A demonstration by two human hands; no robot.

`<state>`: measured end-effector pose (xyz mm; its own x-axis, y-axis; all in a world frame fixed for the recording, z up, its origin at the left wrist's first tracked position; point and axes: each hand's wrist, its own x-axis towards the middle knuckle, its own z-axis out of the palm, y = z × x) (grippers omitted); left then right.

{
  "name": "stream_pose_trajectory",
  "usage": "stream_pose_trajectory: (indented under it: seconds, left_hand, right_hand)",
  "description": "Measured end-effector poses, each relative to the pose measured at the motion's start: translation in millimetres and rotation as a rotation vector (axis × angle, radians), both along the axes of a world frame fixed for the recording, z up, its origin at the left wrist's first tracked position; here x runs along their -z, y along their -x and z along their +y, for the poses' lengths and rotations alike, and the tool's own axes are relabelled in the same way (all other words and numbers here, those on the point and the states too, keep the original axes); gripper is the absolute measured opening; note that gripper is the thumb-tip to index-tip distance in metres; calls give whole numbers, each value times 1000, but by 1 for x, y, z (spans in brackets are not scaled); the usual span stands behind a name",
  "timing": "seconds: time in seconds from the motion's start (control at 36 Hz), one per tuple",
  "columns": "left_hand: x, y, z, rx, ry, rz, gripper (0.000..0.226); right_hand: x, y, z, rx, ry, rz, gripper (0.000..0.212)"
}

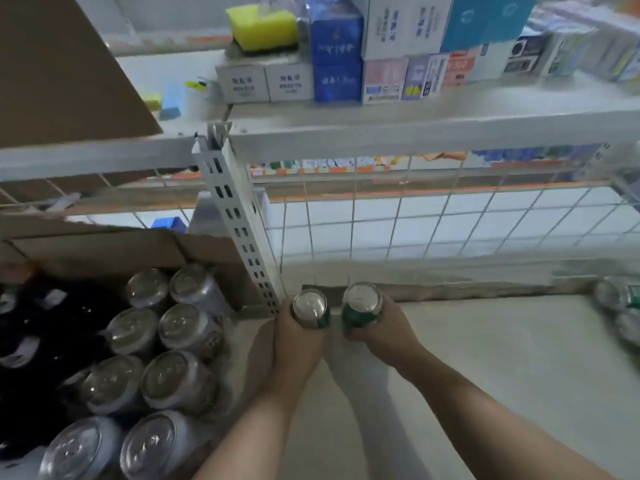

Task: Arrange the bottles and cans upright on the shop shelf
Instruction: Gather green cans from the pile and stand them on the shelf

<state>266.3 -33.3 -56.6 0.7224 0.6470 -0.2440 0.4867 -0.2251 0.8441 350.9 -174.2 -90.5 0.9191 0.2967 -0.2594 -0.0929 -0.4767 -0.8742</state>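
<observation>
Left hand [298, 341] is gripping a green-and-silver metal can [310, 305] upright, lower centre; right hand [379, 329] is gripping a second matching can [363, 299] beside it, over pale grey shelf [502, 358].

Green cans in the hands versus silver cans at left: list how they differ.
Colour: the green cans have green sides; the silver cans are grey all over.
Hold: the left hand and right hand each grip a green can; the silver cans stand untouched.
Place: green cans sit right of the slotted post, silver cans packed in rows left of it.
Shared: all upright, shiny tops up.
</observation>
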Motion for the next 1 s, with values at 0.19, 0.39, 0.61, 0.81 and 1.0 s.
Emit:
stream_pose_trajectory:
  seconds: [0.19, 0.39, 0.61, 0.81, 1.0]
  left_hand:
    - [25, -15, 14, -36, 66, -104, 61]
    - [40, -22, 20, 15, 127, -158, 67]
    - [48, -28, 23, 47, 124, -159, 57]
    - [54, -30, 22, 35, 107, -169, 61]
    - [54, -28, 23, 41, 79, -142, 62]
  right_hand:
    - [14, -7, 11, 17, 28, 27, 69]
    - [11, -15, 20, -54, -13, 69, 58]
    - [21, -22, 22, -37, -16, 60, 56]
    - [25, -24, 25, -45, 28, 56, 57]
    - [19, -21, 24, -51, 102, 41, 53]
